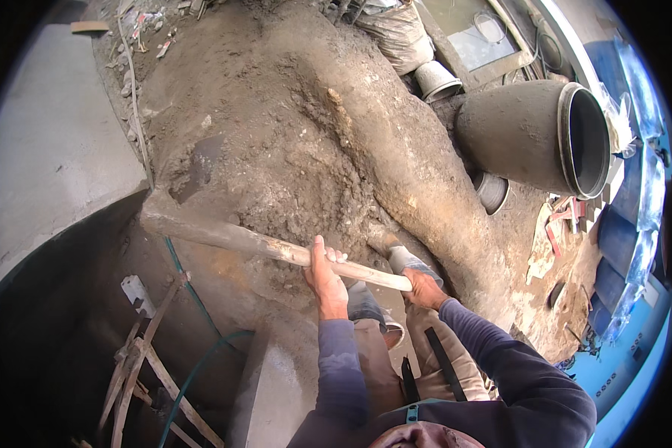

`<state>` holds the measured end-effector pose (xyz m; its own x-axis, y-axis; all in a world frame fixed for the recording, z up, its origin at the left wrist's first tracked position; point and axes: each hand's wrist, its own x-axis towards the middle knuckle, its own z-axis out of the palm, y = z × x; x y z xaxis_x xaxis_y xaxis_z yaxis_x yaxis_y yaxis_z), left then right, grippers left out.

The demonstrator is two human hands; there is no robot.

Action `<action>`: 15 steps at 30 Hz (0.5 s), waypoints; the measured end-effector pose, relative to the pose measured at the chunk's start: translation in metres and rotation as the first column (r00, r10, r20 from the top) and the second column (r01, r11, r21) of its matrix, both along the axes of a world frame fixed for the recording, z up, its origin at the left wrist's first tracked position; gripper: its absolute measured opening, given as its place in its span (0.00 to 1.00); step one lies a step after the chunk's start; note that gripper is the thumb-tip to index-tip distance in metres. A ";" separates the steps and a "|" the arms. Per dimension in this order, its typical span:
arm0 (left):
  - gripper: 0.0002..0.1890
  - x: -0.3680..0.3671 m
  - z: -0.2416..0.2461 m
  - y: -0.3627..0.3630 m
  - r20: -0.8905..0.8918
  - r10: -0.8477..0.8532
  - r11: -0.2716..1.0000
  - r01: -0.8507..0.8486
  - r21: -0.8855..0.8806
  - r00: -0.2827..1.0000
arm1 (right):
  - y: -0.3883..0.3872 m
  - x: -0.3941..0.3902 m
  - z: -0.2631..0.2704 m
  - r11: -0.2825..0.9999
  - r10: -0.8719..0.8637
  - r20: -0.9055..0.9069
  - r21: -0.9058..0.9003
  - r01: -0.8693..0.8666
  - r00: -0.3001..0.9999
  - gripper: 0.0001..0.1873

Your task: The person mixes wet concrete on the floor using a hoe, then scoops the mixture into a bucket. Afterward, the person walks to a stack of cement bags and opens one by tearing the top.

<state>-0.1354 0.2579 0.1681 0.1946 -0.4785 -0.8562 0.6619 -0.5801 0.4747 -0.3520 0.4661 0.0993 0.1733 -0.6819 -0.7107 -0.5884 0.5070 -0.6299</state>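
Note:
A long wooden handle slants across the view, its dirt-caked head at the left end beside a dark metal blade in the soil; it looks like a hoe. My left hand grips the handle near its middle, thumb lying along the wood. Around the lower right end of the handle my right hand is closed. Beneath lies loose, damp, grey-brown soil or mortar mix. One of my feet is partly sunk or hidden near the mound.
A raised ridge runs along the right. Beyond it lie a large tipped barrel-shaped vessel, a bucket and a sack. Lower left, a dark pit holds wooden poles and a green hose. A concrete slab borders the left.

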 end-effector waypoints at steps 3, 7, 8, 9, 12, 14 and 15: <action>0.13 0.025 0.040 -0.086 0.244 -0.116 0.933 0.190 -0.306 0.963 | -0.079 0.054 0.001 0.982 -0.024 0.152 -0.183 0.052 0.988 0.20; 0.10 0.043 0.014 -0.207 0.475 -0.133 0.784 0.386 -0.486 0.870 | -0.184 0.099 0.005 0.977 -0.107 0.339 -0.137 0.162 0.935 0.19; 0.10 0.040 -0.011 -0.228 0.486 -0.112 0.766 0.387 -0.513 0.867 | -0.205 0.103 0.001 0.982 -0.167 0.274 -0.041 0.185 0.947 0.19; 0.12 0.035 -0.041 -0.245 0.525 -0.172 0.831 0.409 -0.377 0.833 | -0.212 0.105 0.002 0.966 -0.220 0.320 -0.058 0.251 0.922 0.19; 0.17 0.010 -0.140 -0.207 0.458 -0.342 0.868 0.463 -0.181 0.821 | -0.190 0.113 0.024 0.907 -0.357 0.143 0.288 0.306 0.923 0.27; 0.14 0.005 -0.186 -0.132 0.189 -0.655 0.755 0.628 0.187 0.731 | -0.142 0.124 0.062 0.864 -0.361 -0.003 0.375 0.336 0.933 0.29; 0.15 0.004 -0.200 -0.093 0.057 -0.728 0.665 0.684 0.299 0.683 | -0.116 0.135 0.088 0.843 -0.329 -0.062 0.431 0.323 0.942 0.27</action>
<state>-0.1316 0.1652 -0.0314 0.0241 -0.3181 -0.9478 -0.0664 -0.9464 0.3160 -0.2166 0.3503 0.1876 0.0065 -0.3287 -0.9444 -0.3343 0.8894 -0.3118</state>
